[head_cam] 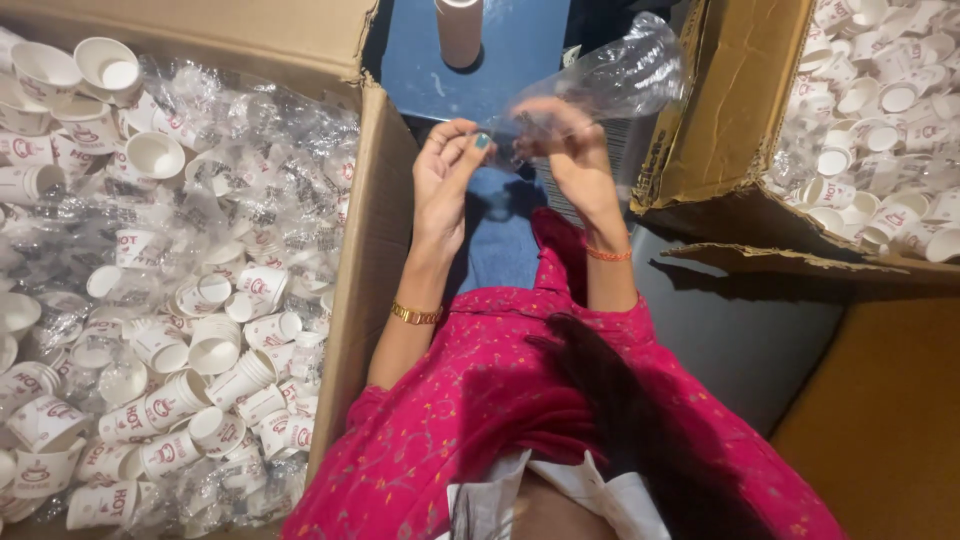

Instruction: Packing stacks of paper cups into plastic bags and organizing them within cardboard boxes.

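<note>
Head view. Both hands are raised over the lap, each grip pinching the near edge of a clear plastic bag [610, 75]: the left hand [447, 170] grasps it between thumb and fingertips, the right hand [560, 140] beside it clenches the film. The bag extends up and to the right. A stack of paper cups [458, 30] stands on the blue table [420, 70] beyond. Cardboard boxes at left [365, 250] and right [720, 110] hold loose paper cups and plastic wrappers.

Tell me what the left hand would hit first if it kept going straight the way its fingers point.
The left hand points up-frame; past the clear plastic bag it already pinches, it would probably first meet the blue surface, though depth is unclear.
</note>
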